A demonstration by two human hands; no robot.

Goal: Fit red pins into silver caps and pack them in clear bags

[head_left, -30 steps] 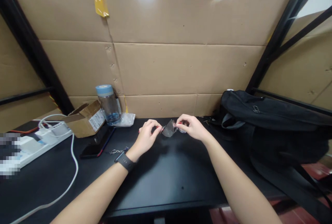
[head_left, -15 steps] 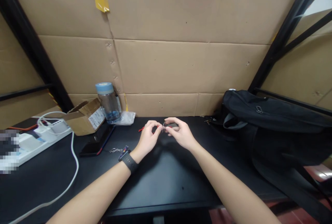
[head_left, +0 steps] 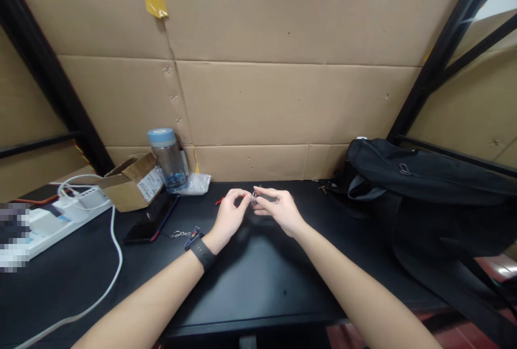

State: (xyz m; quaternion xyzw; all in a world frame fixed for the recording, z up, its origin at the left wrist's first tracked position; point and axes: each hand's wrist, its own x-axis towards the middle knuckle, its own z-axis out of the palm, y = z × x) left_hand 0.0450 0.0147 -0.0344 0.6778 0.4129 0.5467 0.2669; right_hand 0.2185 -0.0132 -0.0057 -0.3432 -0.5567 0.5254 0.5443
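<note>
Above the black table (head_left: pixel 242 290), my left hand (head_left: pixel 231 208) is closed, thumb and forefinger pinched together on a small shiny ring-like piece (head_left: pixel 253 199). Its exact kind is too small to make out. From the right, my right hand (head_left: pixel 278 208) grips the same piece between thumb and fingers, so the fingertips of both hands nearly meet. A bit of red (head_left: pixel 219 201) shows just beyond my left hand; whether it belongs to the held piece I cannot tell. Beside my left wrist, which wears a dark watch (head_left: pixel 200 249), lies a metal chain (head_left: pixel 180 234).
Left of my hands are a phone (head_left: pixel 141 229), an open cardboard box (head_left: pixel 125 190), a blue-lidded bottle (head_left: pixel 169 163), a plastic bag (head_left: pixel 197 183) and a white power strip (head_left: pixel 44 230) with cables. A black backpack (head_left: pixel 436 203) sits at right, keys (head_left: pixel 323 187) near it. Cardboard (head_left: pixel 258 96) walls the back.
The fingers of my right hand have shifted and turned around the small piece, which now shows more of its shiny side. My left hand stays nearly in place.
</note>
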